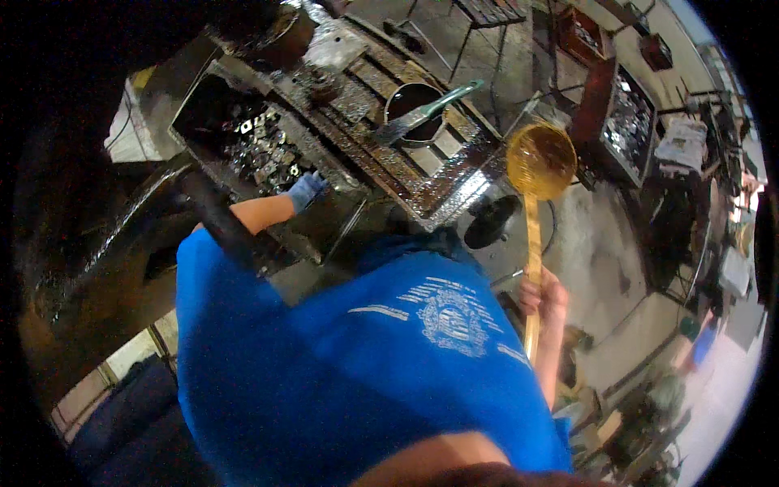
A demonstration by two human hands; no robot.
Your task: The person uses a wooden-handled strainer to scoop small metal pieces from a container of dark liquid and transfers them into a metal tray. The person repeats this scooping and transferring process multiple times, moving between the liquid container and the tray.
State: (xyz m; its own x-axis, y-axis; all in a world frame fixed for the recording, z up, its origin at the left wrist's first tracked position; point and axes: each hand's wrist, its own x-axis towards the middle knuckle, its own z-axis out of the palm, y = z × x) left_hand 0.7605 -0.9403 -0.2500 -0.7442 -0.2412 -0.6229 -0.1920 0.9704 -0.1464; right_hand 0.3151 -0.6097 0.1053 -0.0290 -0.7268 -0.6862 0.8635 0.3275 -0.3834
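Note:
My right hand is closed round the long handle of a yellow ladle, holding it upright with its round bowl at the top. The bowl looks wet and brownish inside. My left hand, in a blue glove, is at the near right edge of a dark metal tray. Many small shiny metal parts lie in that tray, close to the glove. The glove's fingers are too small and dark to show whether they grip anything.
Right of the tray, an oily slatted bench carries a round pot with a green-handled brush across it. A reddish box of metal pieces stands farther right. A dark bar crosses near my left forearm.

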